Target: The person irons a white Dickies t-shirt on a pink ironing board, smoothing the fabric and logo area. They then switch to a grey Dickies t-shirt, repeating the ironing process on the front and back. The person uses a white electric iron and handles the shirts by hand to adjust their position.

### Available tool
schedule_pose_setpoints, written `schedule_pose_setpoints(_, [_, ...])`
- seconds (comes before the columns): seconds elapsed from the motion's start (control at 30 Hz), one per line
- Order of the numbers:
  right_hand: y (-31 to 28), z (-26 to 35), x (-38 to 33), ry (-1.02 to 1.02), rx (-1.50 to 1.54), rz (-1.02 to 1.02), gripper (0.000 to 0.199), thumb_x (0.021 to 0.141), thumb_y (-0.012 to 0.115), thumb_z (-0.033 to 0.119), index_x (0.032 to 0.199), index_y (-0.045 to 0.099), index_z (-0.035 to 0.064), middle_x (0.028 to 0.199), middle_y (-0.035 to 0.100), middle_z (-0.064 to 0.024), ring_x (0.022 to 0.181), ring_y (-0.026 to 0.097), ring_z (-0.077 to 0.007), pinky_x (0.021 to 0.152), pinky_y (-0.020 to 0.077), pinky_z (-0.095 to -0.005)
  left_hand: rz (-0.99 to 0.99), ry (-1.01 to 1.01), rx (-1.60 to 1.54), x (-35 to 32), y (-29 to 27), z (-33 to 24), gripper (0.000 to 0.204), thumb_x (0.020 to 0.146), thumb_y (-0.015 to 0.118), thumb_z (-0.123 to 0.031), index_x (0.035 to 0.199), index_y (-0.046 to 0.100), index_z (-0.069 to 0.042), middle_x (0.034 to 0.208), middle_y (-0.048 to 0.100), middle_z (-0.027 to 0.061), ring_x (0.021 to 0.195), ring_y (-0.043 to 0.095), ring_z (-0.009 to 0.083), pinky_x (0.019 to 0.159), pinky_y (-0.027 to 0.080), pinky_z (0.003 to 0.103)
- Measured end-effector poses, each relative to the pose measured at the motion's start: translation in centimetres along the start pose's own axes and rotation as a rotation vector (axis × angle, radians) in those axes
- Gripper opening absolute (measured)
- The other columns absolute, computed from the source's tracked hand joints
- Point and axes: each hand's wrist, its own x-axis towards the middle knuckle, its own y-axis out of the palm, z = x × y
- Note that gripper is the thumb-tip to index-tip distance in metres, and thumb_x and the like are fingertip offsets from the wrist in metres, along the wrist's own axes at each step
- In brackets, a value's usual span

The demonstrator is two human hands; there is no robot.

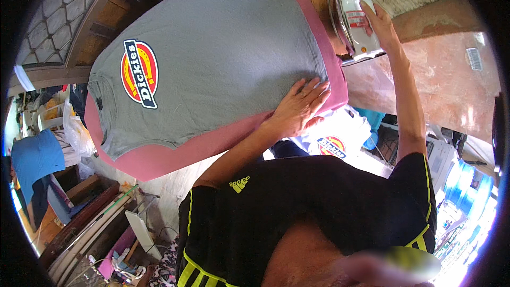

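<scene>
Right hand (380,24) keeps its grip closed around the handle of a white iron (357,13), which stands on its heel at the far right end of the pink ironing board (159,159), nose pointing up and away. Left hand (302,107) lies flat with fingers spread on the hem of the grey T-shirt (223,58). The shirt's long axis runs along the board, collar to the left. The iron's cord cannot be made out
</scene>
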Motion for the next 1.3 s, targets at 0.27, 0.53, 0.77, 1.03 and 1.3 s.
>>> schedule_pose_setpoints(0.27, [7.0,5.7,-6.6,-0.306,-0.435,0.057,0.031,0.099,0.063,0.027,0.113,0.061,0.0,0.082,0.067,-0.0133,0.065,0.062,-0.0197,0.06,0.0496,-0.0337,-0.362,-0.217,0.095,-4.8,-3.9,2.1,0.065,0.092,0.064,-0.035,0.142,0.044,0.0,0.154,0.035,0.0211,0.143,0.032,0.0454,0.111,0.029,0.059])
schedule_pose_setpoints(0.53, [15.6,7.7,3.2,-0.512,-0.535,-0.121,0.036,0.096,0.065,0.028,0.118,0.057,0.001,0.087,0.066,-0.0288,0.082,0.068,-0.0469,0.069,0.0535,-0.0495,-0.132,-0.287,0.194,-6.5,-2.8,1.5,0.075,0.093,0.059,-0.054,0.154,0.038,-0.015,0.166,0.013,0.0196,0.152,0.011,0.0435,0.118,0.015,0.064])
schedule_pose_setpoints(0.77, [16.8,4.6,18.3,-0.88,-1.313,-0.157,0.043,0.101,0.044,0.023,0.14,0.052,0.0071,0.114,0.059,-0.0336,0.085,0.066,-0.0487,0.069,0.0557,-0.053,-0.159,-0.27,0.212,-6.0,-3.1,1.1,0.069,0.093,0.058,-0.054,0.151,0.044,-0.019,0.163,0.024,0.0184,0.151,0.018,0.0431,0.117,0.018,0.064])
schedule_pose_setpoints(1.03, [11.9,1.8,-1.6,-1.45,-1.491,-0.446,0.037,0.103,0.051,0.034,0.125,0.063,0.0072,0.096,0.067,-0.0314,0.079,0.069,-0.046,0.067,0.0556,-0.052,-0.518,-0.66,0.413,-6.8,-1.3,1.1,0.075,0.096,0.053,-0.053,0.149,0.04,-0.001,0.16,0.028,0.0242,0.147,0.024,0.0481,0.115,0.018,0.066])
schedule_pose_setpoints(1.3, [9.0,4.0,-11.9,-0.9,-0.616,0.439,0.041,0.097,0.061,0.045,0.108,0.061,0.0056,0.075,0.067,-0.0227,0.072,0.071,-0.0381,0.064,0.0547,-0.0518,-0.589,-0.99,0.595,-14.0,-1.3,1.1,0.073,0.098,0.049,-0.05,0.15,0.039,-0.001,0.158,0.028,0.0284,0.145,0.024,0.0524,0.113,0.019,0.068])
